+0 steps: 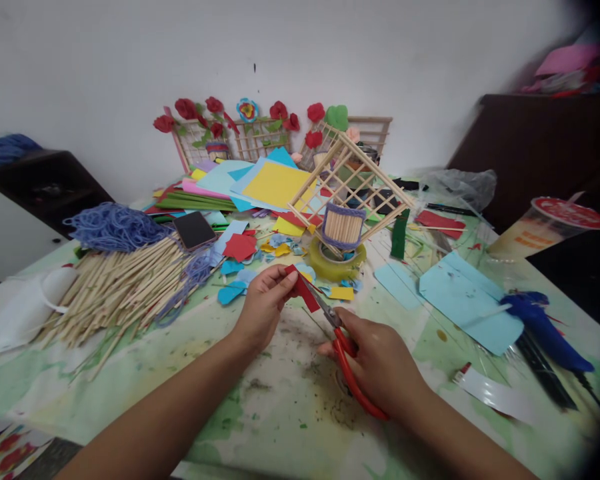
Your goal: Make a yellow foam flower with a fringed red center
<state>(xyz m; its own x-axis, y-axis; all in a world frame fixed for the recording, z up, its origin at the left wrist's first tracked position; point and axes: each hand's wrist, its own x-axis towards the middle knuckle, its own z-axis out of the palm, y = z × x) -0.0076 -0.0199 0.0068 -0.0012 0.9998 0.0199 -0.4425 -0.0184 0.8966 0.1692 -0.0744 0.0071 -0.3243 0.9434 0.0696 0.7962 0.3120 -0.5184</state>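
My left hand (265,303) pinches a small piece of red paper (304,290) above the stained table (260,400). My right hand (375,357) grips red-handled scissors (347,363), whose blades reach up to the lower edge of the red paper. Both hands are closed and hover near the table's middle front. Scraps of blue, yellow and red paper (240,248) lie just beyond my left hand. A roll of yellowish tape (337,263) sits right behind the paper, with a small yarn-wrapped cup of sticks (343,225) on it.
A heap of wooden sticks (115,287) and blue yarn (113,227) lies at left, beside a dark phone (195,229). A wooden lattice frame (350,180) leans at centre back, coloured paper sheets (275,183) behind. Light blue paper (463,300), a blue tool (545,327) and a lidded cup (550,233) are at right.
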